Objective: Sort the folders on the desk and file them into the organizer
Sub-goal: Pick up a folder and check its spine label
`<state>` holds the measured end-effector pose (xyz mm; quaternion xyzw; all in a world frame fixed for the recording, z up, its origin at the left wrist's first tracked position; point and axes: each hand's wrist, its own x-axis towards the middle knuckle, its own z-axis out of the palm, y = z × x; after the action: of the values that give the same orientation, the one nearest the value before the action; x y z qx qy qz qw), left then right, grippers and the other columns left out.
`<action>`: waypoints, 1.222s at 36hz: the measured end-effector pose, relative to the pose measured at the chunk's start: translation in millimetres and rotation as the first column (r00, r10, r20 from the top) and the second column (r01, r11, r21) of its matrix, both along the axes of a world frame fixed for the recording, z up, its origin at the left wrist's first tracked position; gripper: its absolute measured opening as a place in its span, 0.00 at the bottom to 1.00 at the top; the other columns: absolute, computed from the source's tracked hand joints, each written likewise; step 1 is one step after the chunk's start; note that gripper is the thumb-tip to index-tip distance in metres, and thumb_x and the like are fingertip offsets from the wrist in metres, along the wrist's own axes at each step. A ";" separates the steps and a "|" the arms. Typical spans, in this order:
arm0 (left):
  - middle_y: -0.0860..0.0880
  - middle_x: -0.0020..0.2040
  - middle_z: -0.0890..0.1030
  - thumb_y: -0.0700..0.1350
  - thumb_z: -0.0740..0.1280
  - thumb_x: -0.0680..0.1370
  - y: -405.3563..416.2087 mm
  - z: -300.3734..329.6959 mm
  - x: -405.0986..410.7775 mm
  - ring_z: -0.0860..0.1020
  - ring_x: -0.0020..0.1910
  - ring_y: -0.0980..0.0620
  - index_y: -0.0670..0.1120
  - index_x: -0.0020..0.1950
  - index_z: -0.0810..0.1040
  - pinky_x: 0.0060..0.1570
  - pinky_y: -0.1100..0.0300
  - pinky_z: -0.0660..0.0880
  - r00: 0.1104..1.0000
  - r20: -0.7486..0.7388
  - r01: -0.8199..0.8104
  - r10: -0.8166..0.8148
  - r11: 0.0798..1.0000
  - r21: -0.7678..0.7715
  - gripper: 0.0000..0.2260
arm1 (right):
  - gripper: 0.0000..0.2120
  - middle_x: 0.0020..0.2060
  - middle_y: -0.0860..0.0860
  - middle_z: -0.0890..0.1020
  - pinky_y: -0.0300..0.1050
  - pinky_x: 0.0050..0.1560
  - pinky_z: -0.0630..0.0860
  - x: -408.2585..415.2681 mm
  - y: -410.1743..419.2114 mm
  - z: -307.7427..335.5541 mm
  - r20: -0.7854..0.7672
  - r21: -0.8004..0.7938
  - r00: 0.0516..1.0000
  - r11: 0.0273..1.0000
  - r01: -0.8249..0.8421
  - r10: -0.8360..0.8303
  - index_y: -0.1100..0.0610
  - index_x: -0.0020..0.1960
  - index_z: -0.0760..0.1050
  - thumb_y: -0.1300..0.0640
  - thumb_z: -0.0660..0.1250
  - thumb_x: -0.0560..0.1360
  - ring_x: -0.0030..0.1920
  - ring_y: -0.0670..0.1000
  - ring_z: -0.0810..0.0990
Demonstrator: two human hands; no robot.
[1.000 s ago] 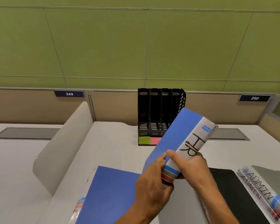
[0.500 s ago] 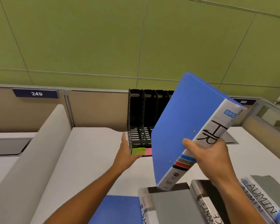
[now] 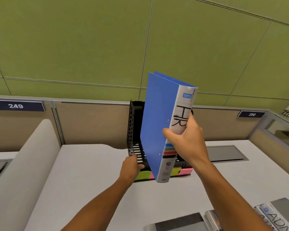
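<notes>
The right hand [image 3: 186,140] grips a blue folder [image 3: 158,120] by its spine, nearly upright, in front of the black organizer [image 3: 133,130]. The left hand [image 3: 131,167] holds the organizer's front left corner on the desk [image 3: 90,172]. More folders [image 3: 272,217] lie at the near edge.

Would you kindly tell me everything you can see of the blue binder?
The blue binder is a stiff lever-arch file with a white spine label reading SRS and handwritten HR, above blue, grey, red and black stripes. It is closed, nearly upright, tilted slightly, and held in front of the black organizer. The right hand grips its spine; nothing else visibly touches it.
</notes>
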<state>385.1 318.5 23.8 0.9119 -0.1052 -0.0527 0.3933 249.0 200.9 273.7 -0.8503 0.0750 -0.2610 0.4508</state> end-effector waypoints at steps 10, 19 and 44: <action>0.50 0.52 0.85 0.46 0.76 0.73 3.5 -4.2 -0.9 0.82 0.48 0.49 0.46 0.55 0.79 0.45 0.58 0.78 1.000 -0.011 0.001 -0.002 0.996 -0.092 0.14 | 0.24 0.46 0.38 0.81 0.29 0.38 0.75 64.0 4.8 -31.7 0.036 -0.005 0.999 1.000 -0.010 0.010 0.48 0.64 0.71 0.57 0.75 0.71 0.45 0.33 0.80; 0.48 0.51 0.85 0.49 0.75 0.74 10.7 -9.3 1.1 0.82 0.48 0.48 0.47 0.58 0.80 0.47 0.57 0.78 1.000 0.018 0.017 -0.015 0.996 -0.093 0.15 | 0.18 0.44 0.45 0.83 0.30 0.39 0.79 75.2 12.8 -91.0 0.105 0.083 0.992 0.994 0.066 -0.075 0.55 0.57 0.74 0.55 0.78 0.72 0.44 0.38 0.83; 0.51 0.62 0.82 0.53 0.76 0.73 22.3 -6.8 -3.8 0.83 0.55 0.50 0.51 0.76 0.65 0.53 0.58 0.78 0.999 0.034 0.038 -0.034 0.988 -0.148 0.35 | 0.23 0.50 0.51 0.83 0.25 0.39 0.76 82.5 30.6 -136.7 0.017 0.177 0.996 0.981 0.080 -0.084 0.60 0.63 0.75 0.55 0.77 0.73 0.47 0.40 0.82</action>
<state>381.4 340.8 17.0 0.8786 -0.1315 -0.0376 0.4575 331.5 231.5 137.0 -0.8001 0.1271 -0.2823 0.5139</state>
